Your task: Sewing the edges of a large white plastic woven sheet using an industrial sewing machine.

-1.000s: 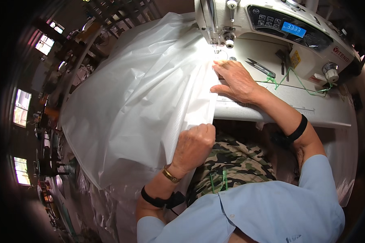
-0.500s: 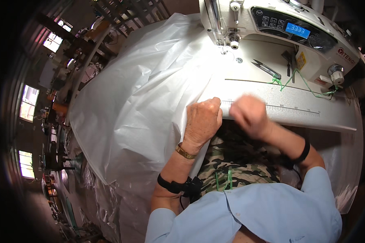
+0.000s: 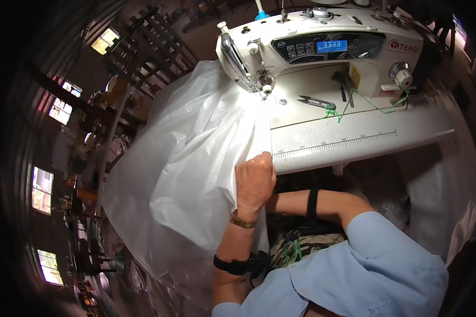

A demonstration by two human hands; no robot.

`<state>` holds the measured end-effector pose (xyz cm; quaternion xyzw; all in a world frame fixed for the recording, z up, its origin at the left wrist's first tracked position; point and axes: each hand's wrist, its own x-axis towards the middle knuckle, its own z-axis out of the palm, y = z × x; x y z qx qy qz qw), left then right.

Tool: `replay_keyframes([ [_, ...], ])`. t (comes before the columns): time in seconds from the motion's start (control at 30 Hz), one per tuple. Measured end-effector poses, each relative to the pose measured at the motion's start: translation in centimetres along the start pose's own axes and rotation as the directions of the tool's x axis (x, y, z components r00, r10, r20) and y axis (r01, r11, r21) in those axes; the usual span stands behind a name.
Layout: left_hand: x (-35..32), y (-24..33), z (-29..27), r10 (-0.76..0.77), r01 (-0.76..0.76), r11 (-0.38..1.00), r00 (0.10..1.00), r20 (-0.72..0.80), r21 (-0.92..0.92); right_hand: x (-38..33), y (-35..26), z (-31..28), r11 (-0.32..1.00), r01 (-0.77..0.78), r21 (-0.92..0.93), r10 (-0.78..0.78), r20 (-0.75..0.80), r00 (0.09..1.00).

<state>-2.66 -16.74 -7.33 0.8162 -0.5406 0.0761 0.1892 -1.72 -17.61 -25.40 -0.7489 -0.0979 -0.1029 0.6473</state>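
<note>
A white sheet of plastic-like cloth (image 3: 190, 164) hangs in folds over the left of the table, its upper part running under the needle area of a white sewing machine (image 3: 322, 58). My left hand (image 3: 255, 182) is closed on the sheet's right edge, just at the table's front. Behind my left wrist passes my right forearm (image 3: 293, 203), reaching leftward below the table edge. The right hand itself is hidden by the left wrist and the sheet, so its fingers do not show.
Thread snips (image 3: 316, 102) with green thread and a dark small tool (image 3: 342, 87) lie on the machine bed. A ruler scale (image 3: 338, 142) runs along the table's front strip. Slatted wooden racks (image 3: 158, 47) stand behind at the left.
My right hand has moved left and down, from beside the left hand to behind the left wrist. The left hand keeps its hold on the sheet. The whole view has shifted and turned.
</note>
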Motion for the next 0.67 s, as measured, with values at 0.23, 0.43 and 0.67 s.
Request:
replay_keyframes([
  [0.23, 3.7, -1.0, -5.3, 0.478, -0.439, 0.872, 0.859, -0.184, 0.218, 6.5, -1.7, -2.9, 0.984, -0.017, -0.175, 0.008, -0.056, 0.998],
  [0.43, 3.3, -3.0, -4.3, 0.421, -0.399, 0.856, 0.907, 0.005, 0.328, 9.5, -2.8, -1.8, 0.957, 0.071, -0.283, -0.078, -0.014, 0.997],
  [0.67, -2.4, -6.1, -1.4, 0.264, -0.228, 0.929, 0.960, -0.091, 0.293, 0.4, -7.6, -2.3, 0.695, 0.545, -0.469, -0.507, 0.217, 0.834],
])
